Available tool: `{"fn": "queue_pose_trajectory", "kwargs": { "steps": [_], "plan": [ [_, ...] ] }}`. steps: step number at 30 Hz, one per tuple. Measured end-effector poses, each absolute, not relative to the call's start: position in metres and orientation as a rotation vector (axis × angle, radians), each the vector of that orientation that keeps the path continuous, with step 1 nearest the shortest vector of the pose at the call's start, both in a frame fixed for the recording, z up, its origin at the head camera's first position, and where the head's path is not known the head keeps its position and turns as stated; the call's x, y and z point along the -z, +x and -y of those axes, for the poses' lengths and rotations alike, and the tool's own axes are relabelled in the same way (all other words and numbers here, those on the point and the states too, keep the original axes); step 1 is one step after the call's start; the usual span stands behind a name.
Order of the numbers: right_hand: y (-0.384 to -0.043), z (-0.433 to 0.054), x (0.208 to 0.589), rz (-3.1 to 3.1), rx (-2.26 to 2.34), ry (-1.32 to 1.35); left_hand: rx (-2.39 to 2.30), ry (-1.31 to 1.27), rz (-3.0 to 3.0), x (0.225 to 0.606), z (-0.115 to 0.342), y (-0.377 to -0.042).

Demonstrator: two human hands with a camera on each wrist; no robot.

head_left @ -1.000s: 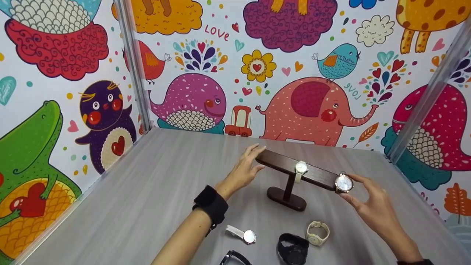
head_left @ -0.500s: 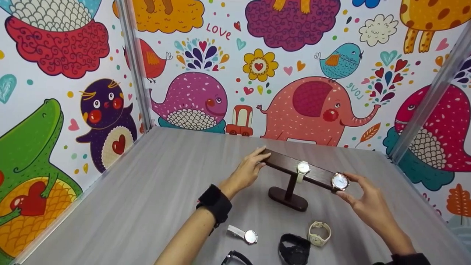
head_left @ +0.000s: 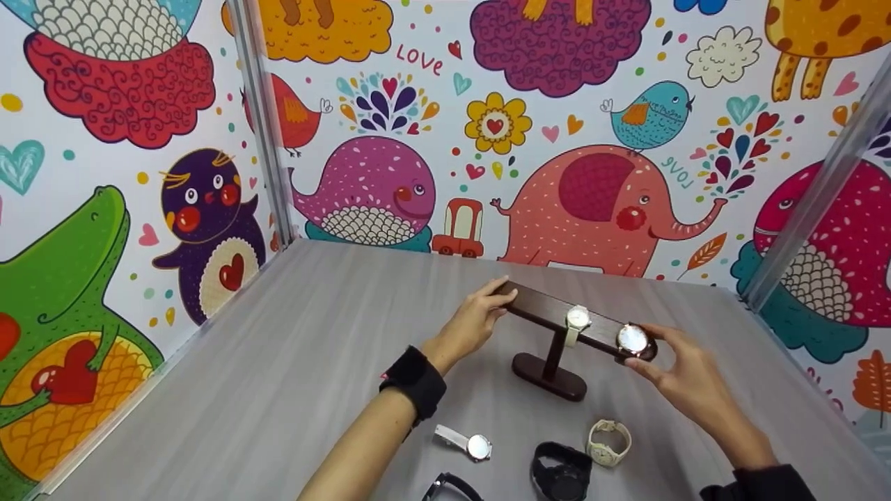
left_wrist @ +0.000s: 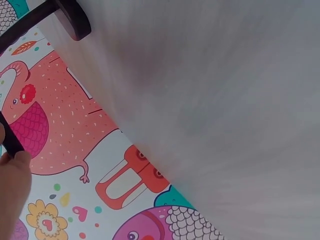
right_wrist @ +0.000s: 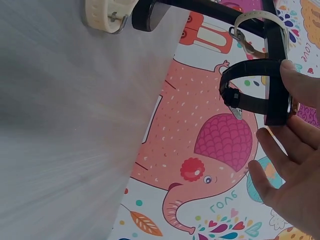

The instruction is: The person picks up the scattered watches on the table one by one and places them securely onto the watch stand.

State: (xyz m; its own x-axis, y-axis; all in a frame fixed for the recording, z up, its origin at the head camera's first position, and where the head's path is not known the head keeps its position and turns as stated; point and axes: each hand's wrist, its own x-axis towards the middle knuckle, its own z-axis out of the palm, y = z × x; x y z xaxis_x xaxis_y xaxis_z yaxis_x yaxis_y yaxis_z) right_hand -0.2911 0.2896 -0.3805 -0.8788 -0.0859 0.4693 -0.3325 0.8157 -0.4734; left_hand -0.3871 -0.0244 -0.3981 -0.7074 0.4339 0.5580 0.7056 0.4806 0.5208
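Big-faced watch [head_left: 632,339] has slid inward along the bar [head_left: 539,305] of the stand [head_left: 550,379] since a second ago, so the bar's tip pokes out past it. Left hand [head_left: 470,323], mid-frame, grips the bar's left end, probably so nothing tips. Silver watch [head_left: 478,447] lies loose at bottom center. Black watch [head_left: 567,480], lower right of center, is loose too. White watch [head_left: 577,319] wraps the bar, face up. Cream watch [head_left: 603,455] sits below. Right hand [head_left: 696,379], right of center, pinches the big-faced one, likely keeping it straight.
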Motion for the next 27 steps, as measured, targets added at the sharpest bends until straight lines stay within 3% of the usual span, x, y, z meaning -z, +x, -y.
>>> {"fn": "queue_pose_trajectory", "kwargs": {
  "steps": [27],
  "plan": [
    [-0.310, -0.265, 0.371, 2.510, -0.623, 0.462, 1.010, -0.876, 2.365, 0.400, 0.021, -0.387]
  ]
}}
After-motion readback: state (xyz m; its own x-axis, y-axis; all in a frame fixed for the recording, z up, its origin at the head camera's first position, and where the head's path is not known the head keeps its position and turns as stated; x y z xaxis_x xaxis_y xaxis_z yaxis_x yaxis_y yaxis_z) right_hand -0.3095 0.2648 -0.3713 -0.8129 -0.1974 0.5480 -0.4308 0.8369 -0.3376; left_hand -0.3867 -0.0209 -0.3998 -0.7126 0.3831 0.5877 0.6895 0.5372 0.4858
